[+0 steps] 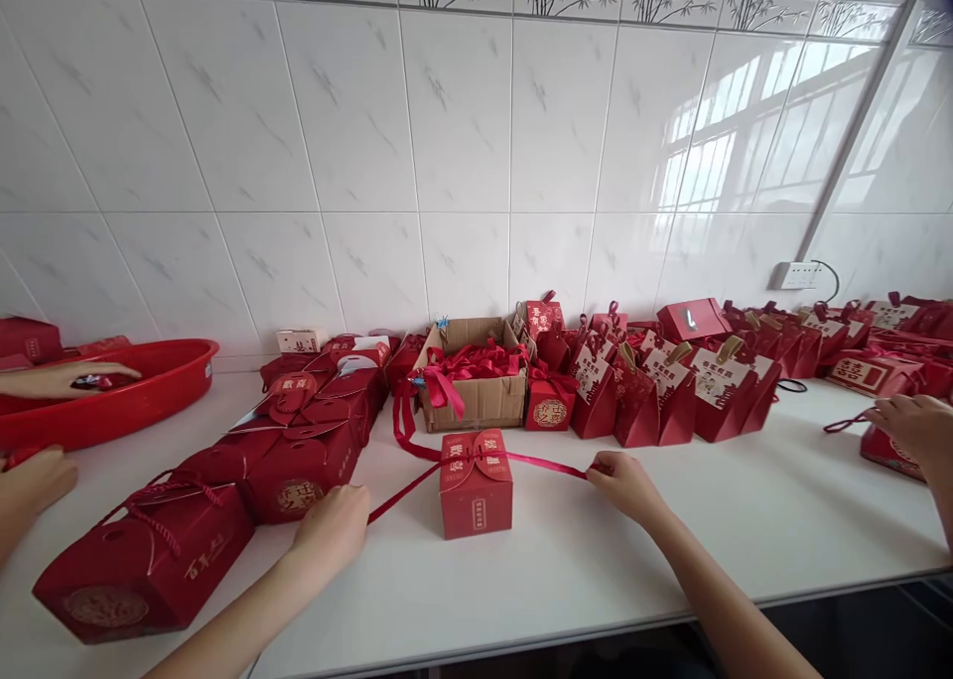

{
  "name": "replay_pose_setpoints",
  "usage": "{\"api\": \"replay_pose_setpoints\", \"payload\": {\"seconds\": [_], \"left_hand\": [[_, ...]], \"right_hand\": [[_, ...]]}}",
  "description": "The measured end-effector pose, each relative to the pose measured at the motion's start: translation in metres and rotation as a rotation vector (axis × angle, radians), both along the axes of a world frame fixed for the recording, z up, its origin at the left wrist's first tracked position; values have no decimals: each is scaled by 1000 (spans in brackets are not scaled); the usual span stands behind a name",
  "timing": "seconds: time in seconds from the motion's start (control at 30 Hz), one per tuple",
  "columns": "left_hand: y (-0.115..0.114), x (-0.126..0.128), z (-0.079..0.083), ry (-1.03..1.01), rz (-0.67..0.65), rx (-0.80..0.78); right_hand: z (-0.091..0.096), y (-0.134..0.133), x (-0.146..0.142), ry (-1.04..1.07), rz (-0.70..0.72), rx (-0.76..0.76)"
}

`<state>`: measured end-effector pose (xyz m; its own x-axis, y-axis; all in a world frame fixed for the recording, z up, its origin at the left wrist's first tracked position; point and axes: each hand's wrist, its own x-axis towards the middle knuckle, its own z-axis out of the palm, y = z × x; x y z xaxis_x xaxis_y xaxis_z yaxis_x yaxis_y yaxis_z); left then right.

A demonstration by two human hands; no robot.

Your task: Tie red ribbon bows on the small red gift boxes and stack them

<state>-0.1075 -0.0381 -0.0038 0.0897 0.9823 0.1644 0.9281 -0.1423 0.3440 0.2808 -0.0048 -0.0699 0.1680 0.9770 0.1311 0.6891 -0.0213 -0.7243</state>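
A small red gift box [476, 495] stands on the white table [596, 560] in front of me. A red ribbon [543, 461] runs across its top and out to both sides. My left hand [332, 525] is closed on the ribbon's left end, low on the table. My right hand [625, 482] pinches the right end, pulled out taut to the right of the box.
A cardboard box [476, 396] of red ribbons sits behind the gift box. Finished red boxes [670, 391] line the wall to the right; flat and larger red boxes [149, 560] lie left. Other people's hands reach in at a red basin [111, 401] far left and at the far right [912, 426].
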Motion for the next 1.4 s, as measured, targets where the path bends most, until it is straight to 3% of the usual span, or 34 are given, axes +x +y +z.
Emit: {"api": "replay_pose_setpoints", "payload": {"seconds": [0.13, 0.33, 0.43, 0.5, 0.57, 0.63, 0.77, 1.0, 1.2, 1.4], "left_hand": [[3, -1, -4, 186, 83, 11], [9, -1, -15, 351, 88, -56], [8, 6, -11, 426, 71, 0], [10, 15, -2, 429, 40, 100], [17, 26, 9, 265, -70, 156], [29, 37, 17, -27, -214, 122], [50, 52, 19, -418, -381, 86], [47, 54, -7, -722, -478, 5], [48, 57, -21, -780, -488, 38], [48, 60, -23, -810, -449, 9]], "right_hand": [[0, -1, 1, -15, -5, 7], [-6, -2, -1, -50, 39, 50], [0, 0, -10, -71, 48, 154], [11, 5, -24, -44, 127, 234], [28, 13, -43, 15, 285, 252], [47, 24, -62, 31, 401, 240], [68, 38, -89, 96, 560, 278], [44, 31, -98, 281, 630, 388], [41, 29, -99, 290, 583, 364], [39, 25, -102, 314, 577, 332]]}}
